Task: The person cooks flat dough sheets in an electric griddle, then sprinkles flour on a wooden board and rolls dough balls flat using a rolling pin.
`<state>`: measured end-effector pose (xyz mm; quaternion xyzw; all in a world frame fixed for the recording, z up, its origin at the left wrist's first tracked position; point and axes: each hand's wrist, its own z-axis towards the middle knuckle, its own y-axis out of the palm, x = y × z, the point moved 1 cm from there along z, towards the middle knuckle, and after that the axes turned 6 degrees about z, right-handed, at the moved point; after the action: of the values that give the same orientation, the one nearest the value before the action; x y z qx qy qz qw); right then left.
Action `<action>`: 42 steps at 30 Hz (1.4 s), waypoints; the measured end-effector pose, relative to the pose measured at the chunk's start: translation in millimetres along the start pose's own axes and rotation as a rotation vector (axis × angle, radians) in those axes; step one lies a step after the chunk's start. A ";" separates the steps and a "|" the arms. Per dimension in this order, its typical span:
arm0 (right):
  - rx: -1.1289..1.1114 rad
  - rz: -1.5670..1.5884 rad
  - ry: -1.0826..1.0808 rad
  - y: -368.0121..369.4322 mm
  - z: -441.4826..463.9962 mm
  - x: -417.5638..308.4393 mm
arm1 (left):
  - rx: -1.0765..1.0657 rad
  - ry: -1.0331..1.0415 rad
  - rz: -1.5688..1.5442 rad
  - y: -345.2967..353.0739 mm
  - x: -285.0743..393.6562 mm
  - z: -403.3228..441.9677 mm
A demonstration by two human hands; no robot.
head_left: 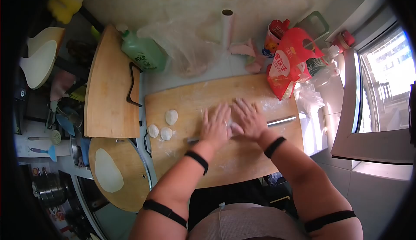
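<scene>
My left hand [215, 125] and my right hand [250, 119] lie side by side on a floured wooden board [182, 106], both open with fingers stretched forward. Under my wrists and palms passes a slim silver rolling pin [281, 121], its ends showing on either side. A pale bit, perhaps dough, shows between my thumbs; most of what is beneath my hands is hidden. Three dough pieces sit at the board's left: a larger one [171, 117], one lower down [166, 133] and one near the edge [153, 131].
A flat dough sheet [108, 170] rests on a round board [130, 188] at lower left. Another wooden board [110, 106] stands left, beside a green bottle [143, 51]. A red bag [286, 64] touches the board's back right. An opened window [372, 149] juts in at right.
</scene>
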<state>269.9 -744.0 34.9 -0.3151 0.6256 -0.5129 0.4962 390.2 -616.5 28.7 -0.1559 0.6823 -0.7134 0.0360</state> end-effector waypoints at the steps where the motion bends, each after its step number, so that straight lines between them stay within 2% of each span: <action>1: -0.022 0.004 -0.042 1.7 -16.5 -4.8 | -0.072 0.039 0.010 5.8 6.8 -17.2; 3: -0.008 0.077 -0.143 15.7 -81.8 -18.3 | 0.069 0.153 -0.106 22.8 29.6 -78.7; 5: -0.211 0.181 -0.127 -0.7 -126.5 -35.7 | -0.074 0.229 -0.076 1.8 49.7 -118.8; 7: -0.111 0.178 -0.150 2.7 -112.9 -28.5 | -0.075 0.245 -0.069 14.6 37.9 -102.6; 8: -0.072 0.104 -0.125 -0.6 -89.0 -20.4 | 0.095 0.226 -0.039 16.3 26.2 -76.1; 10: -0.017 0.019 -0.091 -7.9 -34.6 -1.5 | -0.061 -0.105 0.109 -0.1 1.5 -13.6; 11: -0.005 0.007 -0.079 -10.0 -15.9 6.5 | 0.016 -0.204 0.064 -11.6 -14.3 7.4; 12: 0.001 0.006 -0.083 -12.4 -2.7 12.4 | 0.065 -0.199 0.022 -37.5 -20.3 15.6; 14: -0.025 0.189 -0.250 -11.7 3.8 14.9 | 0.072 -0.205 -0.040 -41.3 -27.4 0.2; 17: 0.031 0.125 -0.214 -1.3 -3.9 26.1 | 0.025 -0.231 -0.132 -38.6 -30.5 -28.6; 19: 0.080 0.144 -0.176 -5.8 -15.7 20.2 | -0.039 -0.308 -0.035 -20.1 -38.7 -37.9; 22: 0.202 0.146 0.103 -2.2 -38.2 25.3 | -0.035 -0.373 0.014 -5.2 -56.8 -28.8; 23: 0.203 0.143 0.100 2.6 -46.1 26.0 | -0.030 -0.373 0.012 -2.2 -56.5 -29.6; 25: 0.288 0.109 0.365 2.8 -60.2 22.7 | -0.090 -0.283 0.022 1.0 -44.3 -31.5; 26: 0.229 0.082 0.414 6.5 -64.6 16.4 | -0.087 -0.282 0.019 2.2 -34.0 -37.6; 27: 0.233 0.079 0.411 7.0 -68.9 8.4 | -0.137 -0.050 -0.037 1.9 -17.1 -48.2; 28: 0.176 0.055 0.165 7.2 -71.7 -2.3 | -0.184 0.181 -0.089 3.3 -1.0 -59.6; 29: 0.116 0.032 -0.079 7.6 -75.3 -14.8 | -0.125 0.169 -0.483 11.9 11.0 -71.3; 31: 0.067 0.333 -0.192 -6.9 -80.3 -50.0 | -0.194 -0.242 -1.162 -6.7 26.8 -89.5; 33: 0.077 0.309 -0.177 -20.4 -84.1 -75.3 | -0.073 -0.658 -1.763 0.1 29.9 -97.8; 34: 0.014 0.456 0.029 -21.6 -85.7 -82.9 | -0.070 -0.856 -1.924 -7.1 31.0 -96.5; 36: -0.165 0.649 0.378 -3.5 -91.6 -92.7 | -0.084 -0.821 -2.000 -4.1 23.8 -102.0; 37: -0.162 0.651 0.377 0.0 -89.5 -99.6 | -0.102 -0.786 -2.075 -0.5 19.9 -104.6; 39: -0.433 0.831 0.413 7.7 -84.8 -114.9 | -0.064 -0.827 -2.116 5.2 17.5 -103.2; 41: -0.412 0.769 0.373 10.0 -87.0 -129.1 | -0.041 -0.990 -2.124 2.6 17.6 -99.7; 42: -0.344 0.799 0.396 14.2 -87.7 -132.3 | -0.040 -0.990 -2.124 4.1 17.5 -100.6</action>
<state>229.5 -591.7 59.0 -0.0237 0.8562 -0.2210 0.4664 345.6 -524.6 25.6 -0.9085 0.1321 -0.2358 -0.3186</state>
